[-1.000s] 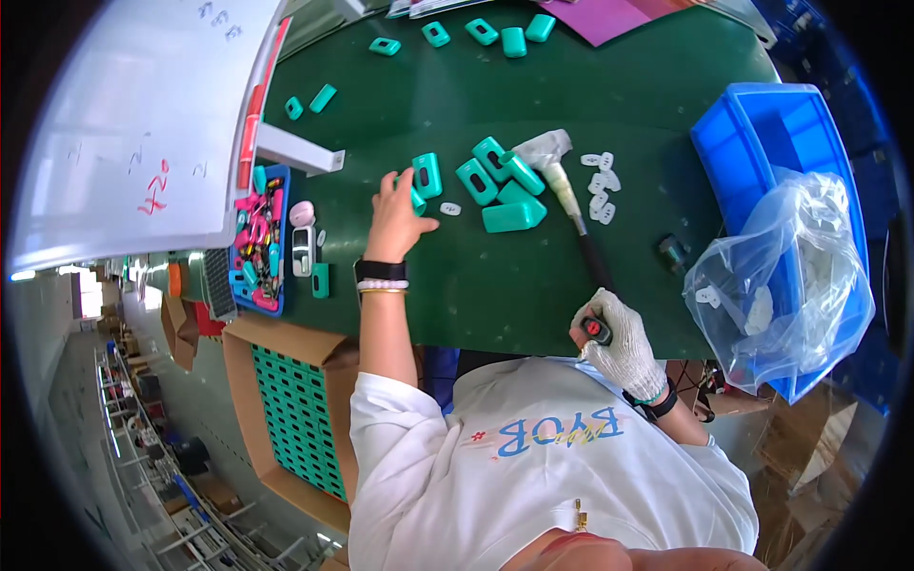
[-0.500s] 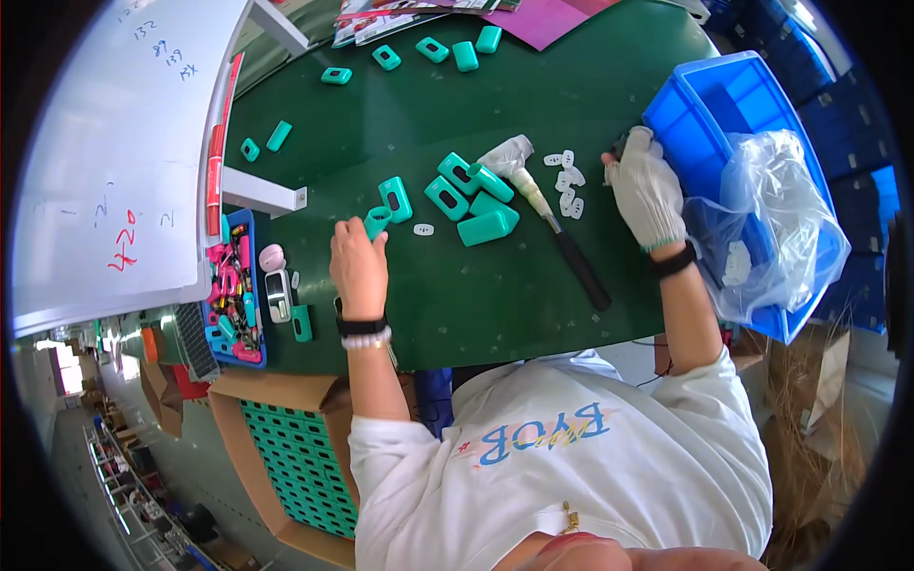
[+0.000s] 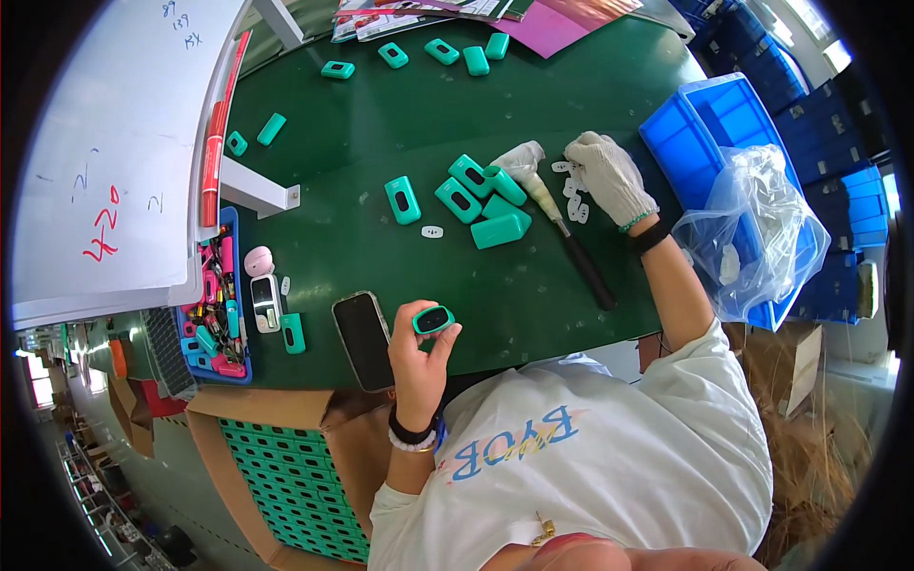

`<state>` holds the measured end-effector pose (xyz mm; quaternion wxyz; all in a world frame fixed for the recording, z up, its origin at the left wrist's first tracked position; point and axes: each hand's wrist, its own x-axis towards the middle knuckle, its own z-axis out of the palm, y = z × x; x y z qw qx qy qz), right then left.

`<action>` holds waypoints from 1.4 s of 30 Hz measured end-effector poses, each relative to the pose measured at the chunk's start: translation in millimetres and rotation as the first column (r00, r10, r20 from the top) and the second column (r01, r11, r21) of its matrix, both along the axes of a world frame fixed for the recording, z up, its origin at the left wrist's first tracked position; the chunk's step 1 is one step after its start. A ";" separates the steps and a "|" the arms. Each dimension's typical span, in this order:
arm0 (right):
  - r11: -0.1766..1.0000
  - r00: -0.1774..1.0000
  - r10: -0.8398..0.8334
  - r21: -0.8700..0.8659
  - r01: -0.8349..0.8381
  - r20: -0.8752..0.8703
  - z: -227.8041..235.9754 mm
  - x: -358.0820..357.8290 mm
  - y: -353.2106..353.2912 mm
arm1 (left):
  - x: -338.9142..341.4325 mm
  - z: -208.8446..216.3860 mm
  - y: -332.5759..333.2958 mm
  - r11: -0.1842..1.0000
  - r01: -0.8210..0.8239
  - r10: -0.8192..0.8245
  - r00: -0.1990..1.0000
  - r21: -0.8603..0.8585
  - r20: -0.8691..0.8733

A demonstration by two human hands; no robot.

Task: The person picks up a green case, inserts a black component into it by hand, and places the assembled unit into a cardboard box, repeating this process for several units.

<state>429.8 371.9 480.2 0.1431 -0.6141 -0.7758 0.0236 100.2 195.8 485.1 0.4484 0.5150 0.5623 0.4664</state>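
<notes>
My left hand [image 3: 422,360] is closed round a teal plastic casing [image 3: 435,320] with a dark oval window, near the table's front edge. Beside that wrist lies a phone [image 3: 362,341] with a dark screen. In a white knitted glove, my right hand [image 3: 612,181] rests with curled fingers at several small white plastic plates [image 3: 575,202]; its fingertips are hidden, along with anything they may hold. A hammer [image 3: 588,271] with a white wrapped head lies left of it. More teal casings [image 3: 459,200] cluster against the hammer head, and a single white plate [image 3: 432,232] lies nearby.
A blue bin [image 3: 682,133] holding a clear plastic bag [image 3: 762,228] stands at the right. Whiteboard [image 3: 124,143] and its metal leg [image 3: 255,194] jut in from the left, above a small blue tray [image 3: 235,371] of coloured parts. A cardboard box [image 3: 214,414] of teal casings sits below the table edge.
My left hand has drawn a teal casing toward my body, and the phone has come into sight. My right hand has moved left from the bin to the white plates; the dark item at its fingertips no longer shows.
</notes>
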 end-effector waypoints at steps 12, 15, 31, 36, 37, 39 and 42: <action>0.997 0.930 0.065 -0.018 -0.076 -0.363 78.5 -38.5 -66.7 | 27.5 -5.1 -5.3 0.966 0.137 -0.164 0.980 0.217 0.109; 0.925 0.793 0.366 0.102 -0.365 -0.487 105.2 -76.9 -117.2 | 35.0 -1.5 -4.0 0.938 0.194 -0.179 0.981 0.288 -0.079; 0.828 0.773 0.551 0.092 -0.553 -0.314 80.2 -89.7 -162.2 | 51.7 -4.6 -16.7 0.956 0.169 -0.148 0.983 0.240 -0.105; 0.866 0.813 0.415 -0.095 -0.490 -0.408 82.3 -86.6 -167.4 | 52.5 -3.2 -14.1 0.936 0.187 -0.117 0.964 0.299 -0.238; 0.866 0.809 0.375 -0.142 -0.480 -0.454 81.9 -86.4 -168.2 | 52.8 -1.6 -13.5 0.934 0.206 -0.136 0.960 0.291 -0.243; 0.860 0.802 0.331 -0.191 -0.474 -0.497 79.7 -86.7 -169.0 | 52.5 0.1 -12.6 0.931 0.241 -0.171 0.952 0.274 -0.254; 0.853 0.785 0.356 -0.168 -0.495 -0.507 72.5 -89.4 -169.9 | 48.2 -2.0 -10.9 0.925 0.286 -0.217 0.938 0.251 -0.270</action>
